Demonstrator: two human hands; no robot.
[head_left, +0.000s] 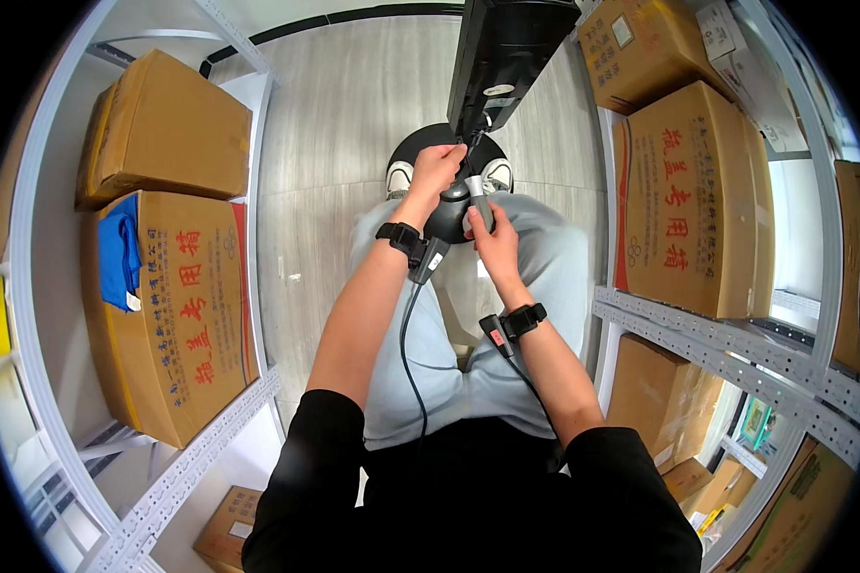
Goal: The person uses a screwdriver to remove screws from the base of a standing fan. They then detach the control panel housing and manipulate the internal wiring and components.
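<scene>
A tall black device [497,48] rises above a round black base [413,145] between my feet. My left hand [435,172] has its fingers pinched at the black cable [476,141] below the device's lower end. My right hand [490,234] grips a grey cylindrical piece [479,196] with a paler top, just below that cable and beside the base; its exact kind is unclear. Both wrists carry black strapped units [406,241] with attached cords.
Metal shelving [817,368] flanks me on both sides, holding cardboard boxes [683,201]. A blue cloth [117,248] hangs over a left-hand box. My legs [545,258] straddle the base on a grey wood-look floor [315,105], below a white wall with a dark skirting.
</scene>
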